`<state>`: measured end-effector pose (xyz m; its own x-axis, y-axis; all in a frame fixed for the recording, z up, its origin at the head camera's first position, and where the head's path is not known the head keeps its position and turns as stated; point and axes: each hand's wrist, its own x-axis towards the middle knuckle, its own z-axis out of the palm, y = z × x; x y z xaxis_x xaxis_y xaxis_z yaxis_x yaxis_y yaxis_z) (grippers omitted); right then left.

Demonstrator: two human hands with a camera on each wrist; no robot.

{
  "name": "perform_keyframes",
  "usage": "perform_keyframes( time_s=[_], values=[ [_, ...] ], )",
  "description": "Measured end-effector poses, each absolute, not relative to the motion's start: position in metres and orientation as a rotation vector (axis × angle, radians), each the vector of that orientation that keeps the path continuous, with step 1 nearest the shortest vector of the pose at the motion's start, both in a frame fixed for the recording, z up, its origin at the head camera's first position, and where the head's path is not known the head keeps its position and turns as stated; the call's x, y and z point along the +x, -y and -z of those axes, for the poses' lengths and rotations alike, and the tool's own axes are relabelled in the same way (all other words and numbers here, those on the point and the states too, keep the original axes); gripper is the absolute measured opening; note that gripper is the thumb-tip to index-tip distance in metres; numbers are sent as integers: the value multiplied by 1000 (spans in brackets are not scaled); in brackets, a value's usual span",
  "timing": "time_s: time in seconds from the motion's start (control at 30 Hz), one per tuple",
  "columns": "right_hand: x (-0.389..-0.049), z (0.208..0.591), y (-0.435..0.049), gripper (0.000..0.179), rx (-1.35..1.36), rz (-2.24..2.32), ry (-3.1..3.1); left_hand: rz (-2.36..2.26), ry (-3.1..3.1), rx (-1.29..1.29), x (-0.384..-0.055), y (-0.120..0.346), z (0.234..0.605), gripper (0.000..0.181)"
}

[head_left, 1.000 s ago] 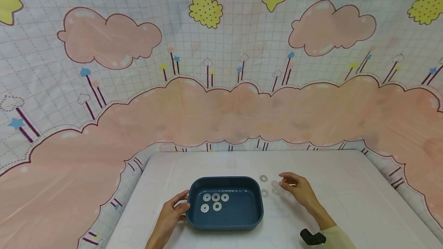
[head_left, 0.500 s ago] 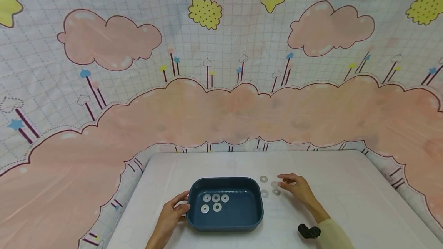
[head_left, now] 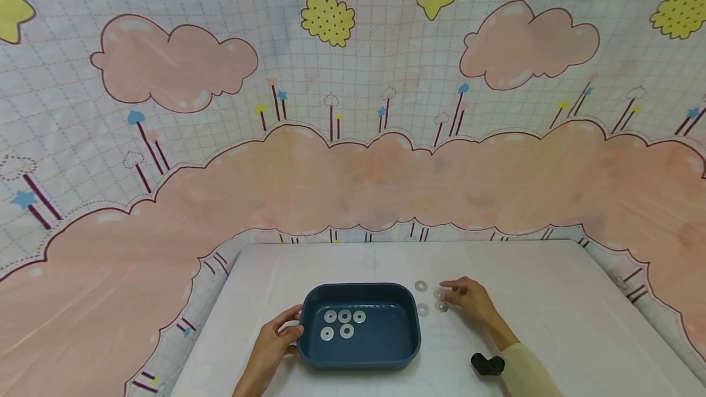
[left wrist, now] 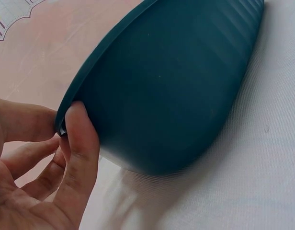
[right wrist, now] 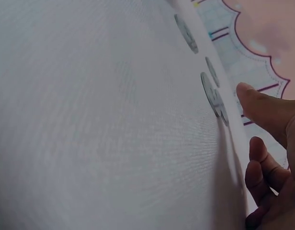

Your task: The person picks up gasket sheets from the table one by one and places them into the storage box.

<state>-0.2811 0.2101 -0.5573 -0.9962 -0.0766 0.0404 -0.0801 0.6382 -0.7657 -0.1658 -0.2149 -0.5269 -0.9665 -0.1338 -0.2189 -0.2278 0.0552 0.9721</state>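
Note:
A dark blue rectangular tray (head_left: 386, 339) stands on the white table with several flat metal washers (head_left: 323, 334) lying inside its left half. My left hand (head_left: 269, 345) pinches the tray's left rim; in the left wrist view the thumb and fingers meet over the edge of the tray (left wrist: 157, 86). Right of the tray, several more washers (head_left: 417, 287) lie flat on the cloth. Over the rightmost of these hovers my right hand (head_left: 474, 300), fingers parted. In the right wrist view that hand (right wrist: 277, 148) holds nothing, its fingertips just beside the washers (right wrist: 209, 96).
A white cloth (head_left: 524, 274) covers the table. Behind it hangs a patterned curtain (head_left: 364, 182) with clouds and stars, reaching down around the table's sides. A black device (head_left: 488, 364) sits at my right wrist near the pale sleeve (head_left: 526, 369).
My right hand has shifted slightly left and lower over the washers, and its forearm has moved left. The left hand, the tray and the washers inside it have kept their places.

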Motion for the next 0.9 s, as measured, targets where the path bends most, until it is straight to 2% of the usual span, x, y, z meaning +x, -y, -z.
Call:
perform_keyframes(
  time_s=[0.33, 0.9],
  values=[
    [-282, 563, -210, 33, 114, -1269, 2892, -2080, -2215, -409, -167, 214, 527, 50],
    [-280, 560, -205, 29, 104, -1122, 2942, -2083, -2210, -388, -166, 215, 527, 51]
  ],
)
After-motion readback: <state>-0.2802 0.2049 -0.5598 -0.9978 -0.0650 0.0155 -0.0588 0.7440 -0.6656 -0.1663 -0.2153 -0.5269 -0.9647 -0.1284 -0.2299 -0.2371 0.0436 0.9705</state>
